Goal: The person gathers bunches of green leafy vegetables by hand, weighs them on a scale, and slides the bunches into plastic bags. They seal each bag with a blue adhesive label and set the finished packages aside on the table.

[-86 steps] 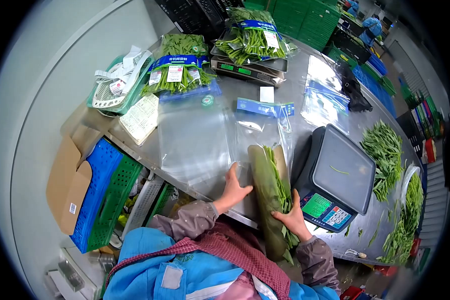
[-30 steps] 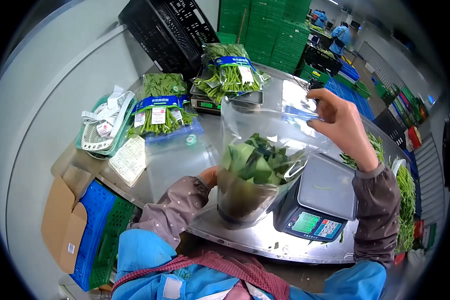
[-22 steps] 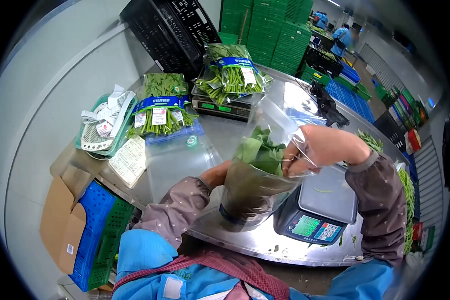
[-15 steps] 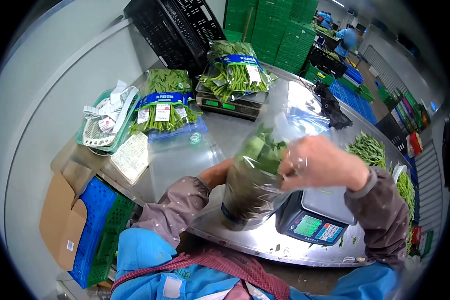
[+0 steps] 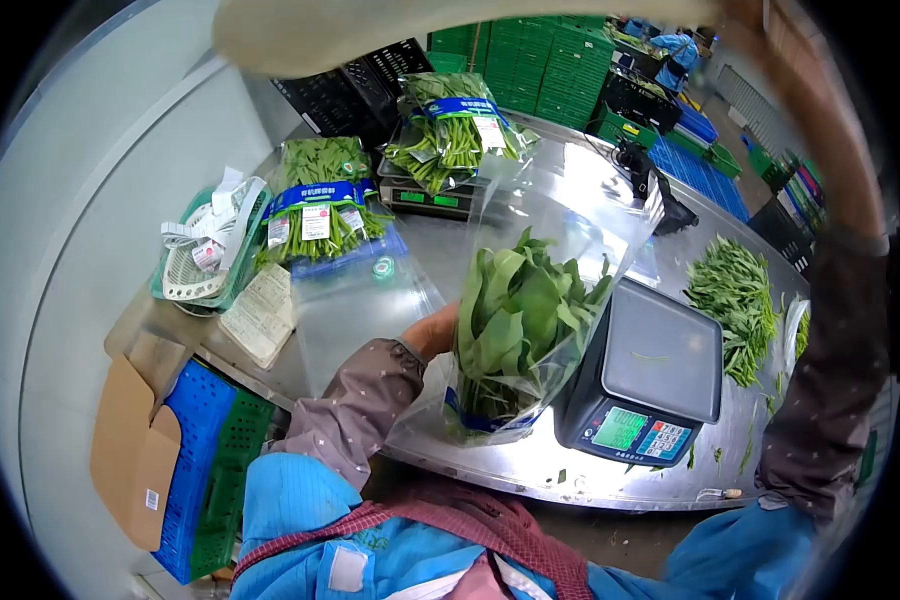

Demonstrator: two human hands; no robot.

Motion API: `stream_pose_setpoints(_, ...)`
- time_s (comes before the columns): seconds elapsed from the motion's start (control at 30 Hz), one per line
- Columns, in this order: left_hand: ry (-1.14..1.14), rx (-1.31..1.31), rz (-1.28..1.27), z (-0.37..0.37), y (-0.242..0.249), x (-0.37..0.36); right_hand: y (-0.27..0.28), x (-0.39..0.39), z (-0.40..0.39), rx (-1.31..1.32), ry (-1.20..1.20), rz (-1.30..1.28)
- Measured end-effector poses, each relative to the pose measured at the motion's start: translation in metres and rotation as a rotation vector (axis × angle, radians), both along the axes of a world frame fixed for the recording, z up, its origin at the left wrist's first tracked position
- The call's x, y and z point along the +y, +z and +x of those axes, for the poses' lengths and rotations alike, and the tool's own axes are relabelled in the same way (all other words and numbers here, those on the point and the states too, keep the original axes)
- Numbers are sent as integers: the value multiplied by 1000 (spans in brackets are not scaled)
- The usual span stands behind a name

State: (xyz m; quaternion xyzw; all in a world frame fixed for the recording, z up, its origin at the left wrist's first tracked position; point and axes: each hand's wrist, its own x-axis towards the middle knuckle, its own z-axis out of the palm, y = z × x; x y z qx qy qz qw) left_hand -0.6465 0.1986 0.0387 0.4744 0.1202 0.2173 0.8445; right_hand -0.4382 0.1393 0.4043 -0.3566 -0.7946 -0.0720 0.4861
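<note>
A clear plastic bag (image 5: 570,225) of leafy greens (image 5: 530,310) stands upright on the steel table, its mouth wide. My left hand (image 5: 433,333) holds the bag from its left side; the fingers are hidden behind it. High at the right edge, my raised right hand (image 5: 755,22) is close to the camera and smeared, so its fingers cannot be made out. A pale blurred shape (image 5: 450,35) crosses the top of the view beside it. Right of the bag sits a scale (image 5: 665,350) with a lit green display and a stray leaf bit on its pan.
Packed greens (image 5: 320,215) lie at the left, and more packs (image 5: 460,130) rest on a second scale (image 5: 425,198). Loose greens (image 5: 735,310) lie at the right. A basket of labels (image 5: 210,240), a notebook (image 5: 260,315), crates (image 5: 205,450) and cardboard (image 5: 130,450) are at the left.
My right hand has let go of the bag's upper part and risen to the top right. The bag's mouth has spread, showing the leaves. My left hand stays at the bag.
</note>
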Motion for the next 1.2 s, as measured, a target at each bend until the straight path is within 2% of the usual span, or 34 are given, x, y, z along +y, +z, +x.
stream_pose_setpoints(0.07,271,89,410,2,9,-5,-56,30,35,-295,265,-275)
stream_pose_setpoints(0.13,311,-67,-227,-7,36,-2,-95,11,34,-458,156,-547)
stream_pose_setpoints(0.17,261,-256,-159,-6,62,-3,-112,10,41,-574,105,-631)
stream_pose_setpoints(0.2,207,-443,-89,-4,87,-5,-121,11,43,-630,-45,-734)
stream_pose_setpoints(0.23,368,-348,140,-2,99,-7,-126,9,44,-683,-199,-832)
stream_pose_setpoints(0.27,501,-226,367,-4,107,-2,-126,6,44,-465,-158,-739)
stream_pose_setpoints(0.3,632,-101,595,-6,117,6,-116,4,43,-336,-162,-770)
stream_pose_setpoints(0.37,771,-232,386,-1,156,13,-115,8,51,41,11,-493)
stream_pose_setpoints(0.43,910,-10,521,17,163,40,-123,20,47,-180,-261,-433)
stream_pose_setpoints(0.47,925,-7,569,22,163,52,-123,17,45,-553,-520,-325)
stream_pose_setpoints(0.5,925,-20,581,23,169,49,-118,14,47,-554,-528,-309)
stream_pose_setpoints(0.57,968,-149,754,21,181,29,-114,-3,52,-536,-490,223)
stream_pose_setpoints(0.6,1018,-117,805,14,186,15,-120,-17,50,-474,-479,274)
stream_pose_setpoints(0.63,986,9,959,4,185,-3,-125,-37,49,-530,-560,204)
stream_pose_setpoints(0.67,954,130,1116,-9,180,-22,-138,-53,51,-542,-522,169)
stream_pose_setpoints(0.7,836,101,989,-18,149,-33,-163,-66,54,-513,-423,181)
stream_pose_setpoints(0.77,558,98,796,-37,79,-64,-231,-102,47,-535,-353,5)
stream_pose_setpoints(0.8,495,351,937,-49,39,-78,-272,-126,44,-626,-348,-295)
stream_pose_setpoints(0.83,538,459,919,-56,-7,-91,-316,-143,38,-493,-228,-459)
stream_pose_setpoints(0.9,571,578,885,-62,-70,-113,-341,-167,27,-513,-158,-861)
stream_pose_setpoints(0.97,578,619,175,-59,-100,-129,-352,-153,21,-398,-188,-865)
stream_pose_setpoints(1.1,406,715,-10,-42,-96,-142,-371,-88,-6,-237,-264,-740)
stream_pose_setpoints(1.17,229,753,-159,-47,-118,-142,-394,-58,-15,-348,-333,-638)
stream_pose_setpoints(1.2,192,704,-114,-51,-126,-142,-419,-52,-13,-422,-338,-676)
